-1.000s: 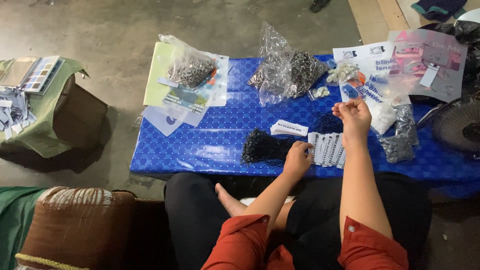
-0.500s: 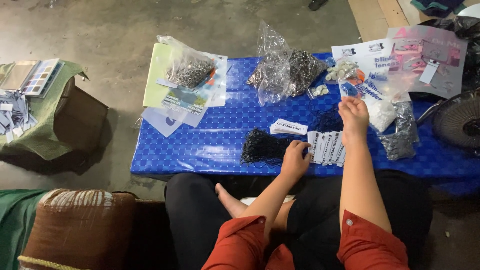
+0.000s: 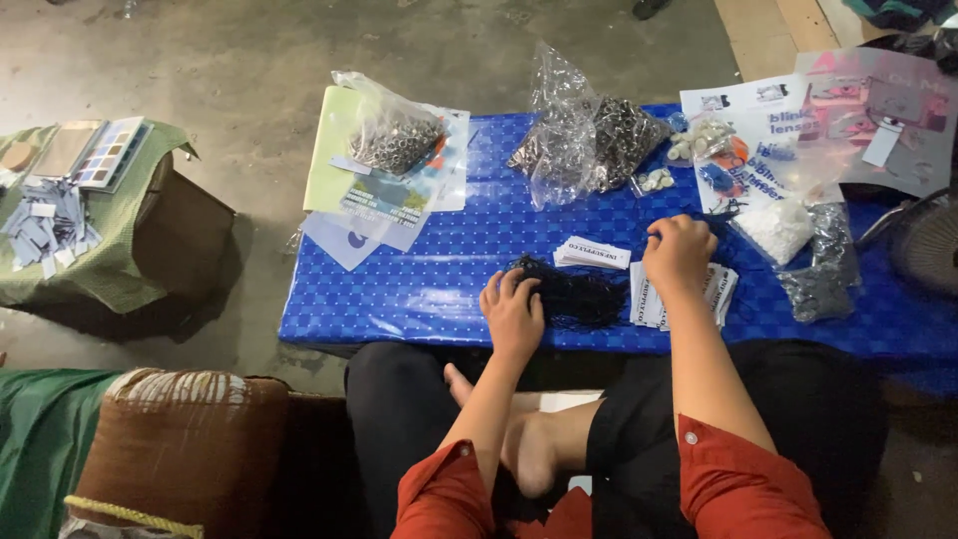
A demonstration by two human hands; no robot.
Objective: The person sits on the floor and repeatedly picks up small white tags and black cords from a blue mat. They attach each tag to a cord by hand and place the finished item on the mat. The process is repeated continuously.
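Observation:
I sit cross-legged at a low blue table (image 3: 419,289). My left hand (image 3: 514,314) lies on the left part of a tangled pile of black cords (image 3: 589,296), its curled fingers dug into it. My right hand (image 3: 682,255) is closed in a fist just right of the pile, pinching what looks like a thin black cord. It hovers over a row of white printed tags (image 3: 717,289). A small stack of white tags (image 3: 594,253) lies just behind the pile.
Clear bags of small metal parts (image 3: 394,140) (image 3: 599,135) stand at the back, with papers (image 3: 344,160), a bag of white bits (image 3: 773,225) and a grey bag (image 3: 818,284). A fan (image 3: 928,245) sits far right, a cloth-covered box (image 3: 90,230) left, a cushion (image 3: 180,439) near-left.
My right hand has drawn back toward me and closed over the tags. My left hand has shifted left onto the cord pile.

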